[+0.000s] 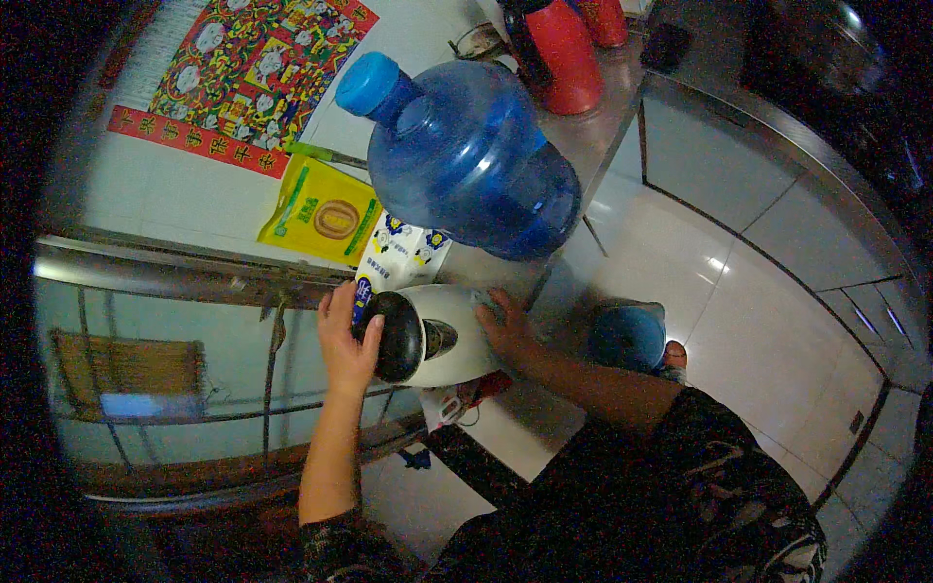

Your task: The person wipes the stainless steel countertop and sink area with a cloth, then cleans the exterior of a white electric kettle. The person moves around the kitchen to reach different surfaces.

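Observation:
A rounded white appliance (455, 368) with a black top (397, 339) and a dark panel stands at the counter's near end. My left hand (346, 342) grips the black top, its thumb on the near side and its fingers reaching round the far side. Against the white side wall, my right hand (510, 328) presses a pale grey-green cloth (487, 302), partly hidden under its fingers. Beside the appliance lies a white packet (404, 255) printed in blue and yellow. The appliance's base is hidden from above.
A large blue water bottle (466, 153) stands just beyond the appliance. Near it are a yellow food packet (321, 211), red vacuum flasks (561, 65) and a wall poster (255, 73). A blue bucket (630, 335) sits on the tiled floor. At left is a glass pane (226, 364).

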Demonstrator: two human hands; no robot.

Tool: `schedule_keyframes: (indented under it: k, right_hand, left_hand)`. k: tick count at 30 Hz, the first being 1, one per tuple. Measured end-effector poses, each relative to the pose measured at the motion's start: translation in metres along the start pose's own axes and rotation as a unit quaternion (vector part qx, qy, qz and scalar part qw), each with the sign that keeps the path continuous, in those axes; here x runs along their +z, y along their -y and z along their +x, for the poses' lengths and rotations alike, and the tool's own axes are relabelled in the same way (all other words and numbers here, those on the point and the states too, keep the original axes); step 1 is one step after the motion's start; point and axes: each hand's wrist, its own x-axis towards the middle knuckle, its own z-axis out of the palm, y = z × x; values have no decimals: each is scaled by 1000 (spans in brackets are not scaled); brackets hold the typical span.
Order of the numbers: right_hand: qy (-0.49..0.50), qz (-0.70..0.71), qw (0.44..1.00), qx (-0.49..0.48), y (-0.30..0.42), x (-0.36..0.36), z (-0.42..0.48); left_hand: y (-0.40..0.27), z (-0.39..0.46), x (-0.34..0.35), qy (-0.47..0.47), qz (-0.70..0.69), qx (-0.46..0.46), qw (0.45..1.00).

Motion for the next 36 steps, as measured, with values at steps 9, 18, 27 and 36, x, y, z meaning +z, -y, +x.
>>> schedule_keyframes:
  k: [9,18,27,36]
  right_hand:
    - [42,153,986,52,26,-11,-27]
    - [-1,167,982,86,25,-22,-39]
    - [-157,23,939,-306,-33,2,2]
    - [-67,-28,901,-428,87,-19,-2]
  left_hand:
    - [14,-30,21,-17,-251,-285,925]
    - [1,-13,30,-16,-227,-206,952]
    - [23,39,30,78,-282,-168,941]
    - [-20,48,30,83,-114,-233,962]
